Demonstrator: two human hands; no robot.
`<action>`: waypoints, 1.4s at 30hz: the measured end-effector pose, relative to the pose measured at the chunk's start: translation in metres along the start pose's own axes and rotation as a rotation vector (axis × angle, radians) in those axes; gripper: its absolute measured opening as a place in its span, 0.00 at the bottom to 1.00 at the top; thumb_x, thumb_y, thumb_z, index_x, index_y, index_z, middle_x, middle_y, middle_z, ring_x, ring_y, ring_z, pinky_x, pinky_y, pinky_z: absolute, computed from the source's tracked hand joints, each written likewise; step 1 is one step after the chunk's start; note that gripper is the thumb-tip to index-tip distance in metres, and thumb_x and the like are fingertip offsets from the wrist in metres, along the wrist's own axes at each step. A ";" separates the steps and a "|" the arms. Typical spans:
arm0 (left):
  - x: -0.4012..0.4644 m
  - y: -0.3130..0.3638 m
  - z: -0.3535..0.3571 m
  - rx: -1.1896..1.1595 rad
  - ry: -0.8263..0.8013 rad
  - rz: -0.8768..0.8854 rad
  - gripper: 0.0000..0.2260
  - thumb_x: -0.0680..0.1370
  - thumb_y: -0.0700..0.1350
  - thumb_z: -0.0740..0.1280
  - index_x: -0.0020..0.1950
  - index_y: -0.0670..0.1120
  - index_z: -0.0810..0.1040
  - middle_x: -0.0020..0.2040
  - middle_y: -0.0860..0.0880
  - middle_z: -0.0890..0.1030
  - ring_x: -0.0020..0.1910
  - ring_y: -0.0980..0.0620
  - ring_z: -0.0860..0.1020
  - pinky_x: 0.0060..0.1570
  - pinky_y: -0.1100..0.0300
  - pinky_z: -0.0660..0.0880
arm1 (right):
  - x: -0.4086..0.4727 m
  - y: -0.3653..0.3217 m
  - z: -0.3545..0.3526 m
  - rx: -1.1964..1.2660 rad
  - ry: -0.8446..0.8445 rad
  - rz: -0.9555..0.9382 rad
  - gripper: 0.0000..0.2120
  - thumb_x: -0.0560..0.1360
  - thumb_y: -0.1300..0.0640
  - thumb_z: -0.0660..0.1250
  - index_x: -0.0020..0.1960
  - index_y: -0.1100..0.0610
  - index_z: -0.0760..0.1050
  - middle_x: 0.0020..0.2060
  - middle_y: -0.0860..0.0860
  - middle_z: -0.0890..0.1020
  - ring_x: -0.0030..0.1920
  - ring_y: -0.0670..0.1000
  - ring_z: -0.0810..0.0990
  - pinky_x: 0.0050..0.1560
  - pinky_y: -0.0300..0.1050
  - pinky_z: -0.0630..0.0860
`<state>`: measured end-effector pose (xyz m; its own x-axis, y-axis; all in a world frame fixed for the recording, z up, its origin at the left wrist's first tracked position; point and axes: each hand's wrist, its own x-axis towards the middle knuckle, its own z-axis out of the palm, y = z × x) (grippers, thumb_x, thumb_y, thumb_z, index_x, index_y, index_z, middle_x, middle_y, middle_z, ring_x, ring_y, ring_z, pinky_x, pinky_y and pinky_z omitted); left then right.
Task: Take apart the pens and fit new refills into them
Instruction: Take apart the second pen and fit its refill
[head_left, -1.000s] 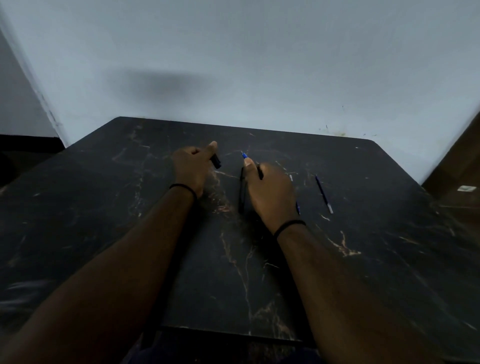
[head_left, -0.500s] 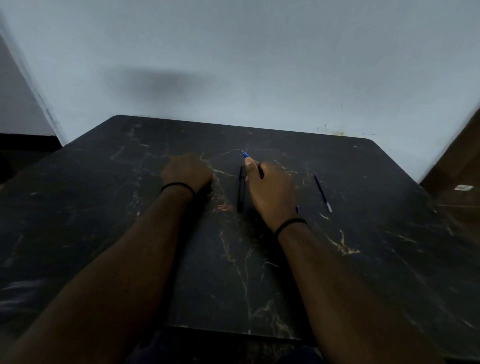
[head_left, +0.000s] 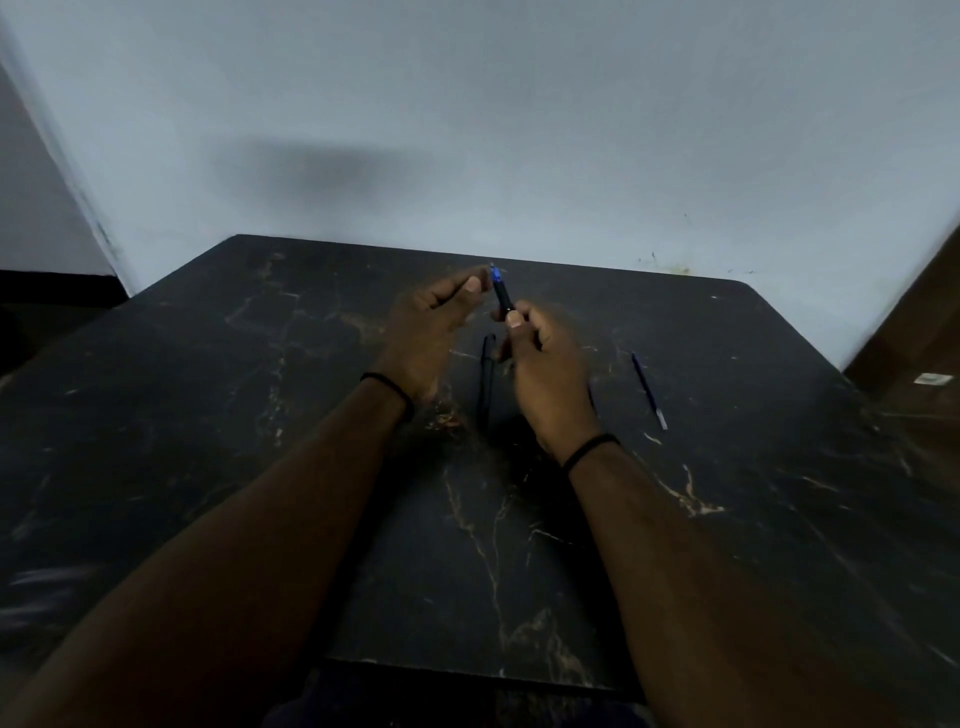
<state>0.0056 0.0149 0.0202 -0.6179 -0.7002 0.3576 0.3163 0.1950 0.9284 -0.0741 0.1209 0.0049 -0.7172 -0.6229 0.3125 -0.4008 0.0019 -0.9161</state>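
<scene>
Pen (head_left: 502, 296): slim, dark, possibly blue-tipped.

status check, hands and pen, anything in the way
Right hand grips the pen, blue tip up. Left hand open beside the tip, not touching. Second pen and loose refill flat on the table. Nothing in the way.

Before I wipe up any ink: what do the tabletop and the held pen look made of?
Tabletop: black marble-look slab with pale tan veins and a dull sheen; stone or laminate, unclear. Pen held by the right hand: likely dark plastic with a blue tip.
</scene>
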 end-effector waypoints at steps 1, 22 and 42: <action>-0.001 0.003 0.001 -0.103 -0.046 -0.017 0.11 0.81 0.42 0.62 0.61 0.44 0.79 0.59 0.44 0.82 0.59 0.49 0.80 0.54 0.59 0.77 | -0.003 -0.002 0.000 0.052 -0.031 -0.004 0.13 0.85 0.51 0.57 0.58 0.53 0.79 0.34 0.48 0.79 0.34 0.44 0.73 0.38 0.40 0.69; -0.008 0.016 0.001 -0.441 -0.223 -0.112 0.13 0.84 0.38 0.52 0.48 0.42 0.75 0.48 0.46 0.86 0.50 0.53 0.83 0.30 0.62 0.72 | -0.008 -0.018 -0.007 0.444 -0.425 0.266 0.17 0.84 0.45 0.56 0.40 0.51 0.72 0.24 0.44 0.65 0.22 0.42 0.56 0.21 0.32 0.53; -0.001 0.005 -0.008 -0.437 -0.194 -0.129 0.10 0.79 0.38 0.61 0.58 0.41 0.79 0.54 0.44 0.85 0.54 0.49 0.82 0.45 0.58 0.75 | -0.006 -0.010 -0.007 0.352 -0.256 0.179 0.11 0.83 0.52 0.61 0.53 0.57 0.79 0.32 0.46 0.80 0.27 0.42 0.69 0.23 0.34 0.63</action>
<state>0.0138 0.0107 0.0235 -0.7815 -0.5508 0.2930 0.4747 -0.2202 0.8522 -0.0697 0.1297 0.0136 -0.5756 -0.8103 0.1105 -0.0344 -0.1110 -0.9932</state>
